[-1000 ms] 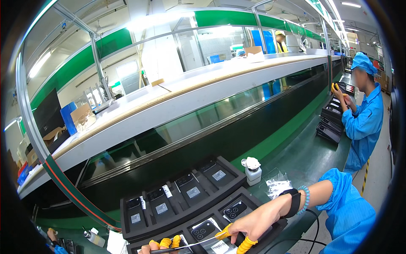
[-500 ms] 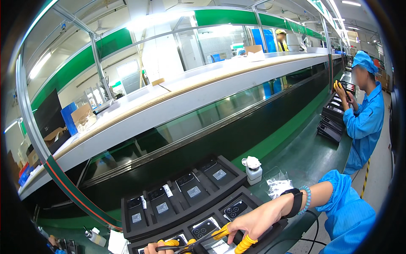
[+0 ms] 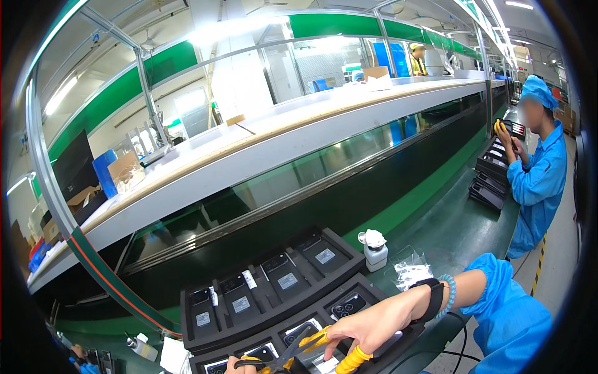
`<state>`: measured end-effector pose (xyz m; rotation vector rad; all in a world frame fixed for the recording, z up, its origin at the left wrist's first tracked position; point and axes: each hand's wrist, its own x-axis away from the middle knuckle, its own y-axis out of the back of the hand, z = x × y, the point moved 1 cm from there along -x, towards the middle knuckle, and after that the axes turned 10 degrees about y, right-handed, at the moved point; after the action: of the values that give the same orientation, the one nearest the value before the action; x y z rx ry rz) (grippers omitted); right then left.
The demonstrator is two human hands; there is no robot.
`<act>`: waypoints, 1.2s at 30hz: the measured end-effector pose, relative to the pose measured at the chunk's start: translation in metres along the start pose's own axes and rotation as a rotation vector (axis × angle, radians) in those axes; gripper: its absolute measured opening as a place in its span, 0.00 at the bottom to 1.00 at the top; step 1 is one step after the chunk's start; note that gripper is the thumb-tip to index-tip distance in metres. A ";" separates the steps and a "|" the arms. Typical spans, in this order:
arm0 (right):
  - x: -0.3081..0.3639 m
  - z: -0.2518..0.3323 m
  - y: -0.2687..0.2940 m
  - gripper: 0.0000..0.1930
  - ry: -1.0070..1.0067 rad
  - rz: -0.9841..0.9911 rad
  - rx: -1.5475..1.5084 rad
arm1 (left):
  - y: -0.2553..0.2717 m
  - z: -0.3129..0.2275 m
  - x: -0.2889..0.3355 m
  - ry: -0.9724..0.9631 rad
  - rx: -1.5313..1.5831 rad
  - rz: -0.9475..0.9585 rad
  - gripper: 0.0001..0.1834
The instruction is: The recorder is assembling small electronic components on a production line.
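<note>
My left hand point(image 3: 237, 365), only partly in view at the lower edge, is closed round the handles of a pair of scissors point(image 3: 288, 359). The grey blades point right and stand apart. Their tips are beside a yellow-covered digit of my right hand point(image 3: 374, 325); whether they touch it cannot be made out. That hand reaches palm down over the near tray, its fingers apart, and nothing shows in its grasp. Yellow covers wrap several fingertips on both hands. Under them the black foam tray point(image 3: 387, 293) holds dark phone-like devices point(image 3: 347, 306) with camera rings, partly hidden by my hands.
Behind lies another black tray point(image 3: 187, 311) of labelled dark devices point(image 3: 280, 274). A white bottle point(image 3: 375, 255) and a clear bag point(image 3: 412, 269) stand right of it; a second bottle point(image 3: 143, 348) is left. Farther right, a co-worker point(image 3: 539, 168) in blue handles similar trays point(image 3: 486, 190).
The scissor blades have spread wider and now sit by the right hand's yellow-covered digit. My right hand has shifted slightly left. The trays stay put.
</note>
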<state>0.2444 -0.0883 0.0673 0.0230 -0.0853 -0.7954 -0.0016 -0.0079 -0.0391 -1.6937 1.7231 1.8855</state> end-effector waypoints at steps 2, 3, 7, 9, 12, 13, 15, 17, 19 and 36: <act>-0.002 0.003 -0.002 0.33 0.039 0.017 -0.046 | 0.001 0.001 0.001 0.001 0.046 -0.023 0.15; -0.003 0.003 -0.002 0.33 0.039 0.017 -0.045 | 0.002 0.002 0.000 0.001 0.046 -0.024 0.15; -0.010 0.002 -0.008 0.34 0.093 0.064 -0.083 | 0.005 0.004 0.000 -0.037 0.028 -0.129 0.14; -0.014 0.006 -0.011 0.34 0.107 0.077 -0.082 | 0.005 0.005 0.001 -0.039 0.040 -0.164 0.14; -0.019 0.015 -0.018 0.33 0.071 0.108 -0.021 | 0.007 0.007 0.003 -0.008 0.068 -0.200 0.14; -0.020 0.017 -0.020 0.32 0.089 0.083 -0.057 | 0.006 0.009 0.005 -0.010 0.069 -0.201 0.14; -0.024 0.020 -0.022 0.32 0.109 0.068 -0.094 | 0.006 0.013 0.007 0.033 0.104 -0.197 0.13; -0.028 0.022 -0.022 0.31 0.066 0.046 -0.148 | 0.005 0.014 0.008 0.042 0.081 -0.222 0.13; -0.033 0.016 -0.020 0.31 0.081 -0.009 -0.109 | 0.007 0.014 0.007 0.049 0.060 -0.245 0.12; -0.060 -0.008 -0.027 0.25 0.036 -0.077 0.041 | 0.013 0.011 0.005 0.142 -0.033 -0.171 0.12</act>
<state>0.1841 -0.0642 0.0538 0.0796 -0.0672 -0.8701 -0.0189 -0.0075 -0.0370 -1.9618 1.5422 1.7686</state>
